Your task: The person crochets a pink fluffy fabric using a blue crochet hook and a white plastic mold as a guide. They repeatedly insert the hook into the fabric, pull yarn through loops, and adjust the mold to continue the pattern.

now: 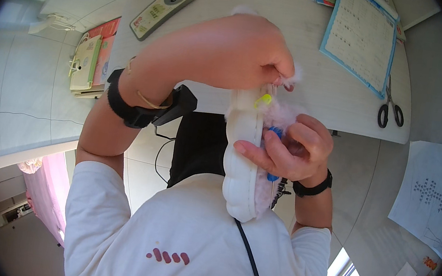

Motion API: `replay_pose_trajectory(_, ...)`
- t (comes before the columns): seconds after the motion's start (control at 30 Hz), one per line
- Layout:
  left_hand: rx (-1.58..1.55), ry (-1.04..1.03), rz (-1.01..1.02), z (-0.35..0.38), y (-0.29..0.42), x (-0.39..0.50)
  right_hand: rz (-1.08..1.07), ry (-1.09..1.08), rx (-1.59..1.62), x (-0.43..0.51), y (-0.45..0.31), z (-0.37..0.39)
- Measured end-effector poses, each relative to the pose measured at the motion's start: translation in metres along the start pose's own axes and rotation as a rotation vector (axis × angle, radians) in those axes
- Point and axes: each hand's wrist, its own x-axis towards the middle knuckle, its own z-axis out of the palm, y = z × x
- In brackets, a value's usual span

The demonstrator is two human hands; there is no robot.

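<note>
A white slipper [239,164] with a scalloped sole edge and pink plush is held lengthwise before my chest, its side towards me. My left hand [251,51] is bent over its far end and grips it there, the fingertips mostly hidden. A yellow-green plastic clip [264,101] sits at the sole's seam, just below that hand. My right hand [299,147] is closed around a blue-handled tool [272,176], whose kind I cannot tell. Its thumb lies against the slipper's sole edge, and the pink plush [283,114] bunches beside its fingers.
On the pale table [301,8] lie a phone [163,11] at the left, and a blue-edged board [361,37] with printed paper and black-handled scissors [391,108] at the right. A black cable [250,256] runs down my shirt. Papers [426,198] hang on the right wall.
</note>
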Motion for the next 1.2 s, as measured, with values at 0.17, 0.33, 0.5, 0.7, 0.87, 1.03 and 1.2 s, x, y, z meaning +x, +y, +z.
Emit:
replay_pose_trajectory(0.17, -0.029, -0.071, 0.005, 0.004, 0.0, 0.012, 0.051, 0.073, 0.083, 0.005, 0.0, 0.003)
replay_pose_trajectory(0.33, -0.202, -0.121, -0.134, 0.003, 0.002, 0.009, -0.034, -0.047, 0.104, 0.005, 0.006, -0.015)
replay_pose_trajectory(0.5, -0.307, -0.111, -0.041, 0.005, -0.001, 0.0, 0.307, 0.013, 0.506, -0.008, -0.001, -0.029)
replay_pose_trajectory(0.7, -0.331, -0.135, 0.034, 0.007, -0.005, 0.001, 0.864, 0.266, 1.08, -0.02, -0.001, -0.023)
replay_pose_trajectory(0.87, -0.285, -0.101, 0.13, 0.011, -0.009, 0.001, 1.024, 0.359, 1.421, -0.029, 0.002, -0.013)
replay_pose_trajectory(1.03, -0.203, 0.025, 0.243, 0.019, -0.008, 0.003, 0.95, 0.455, 1.593, -0.039, -0.001, 0.005)
replay_pose_trajectory(1.2, -0.161, -0.033, 0.175, 0.018, -0.008, 0.004, 0.803, 0.559, 1.286, -0.036, -0.004, 0.024)
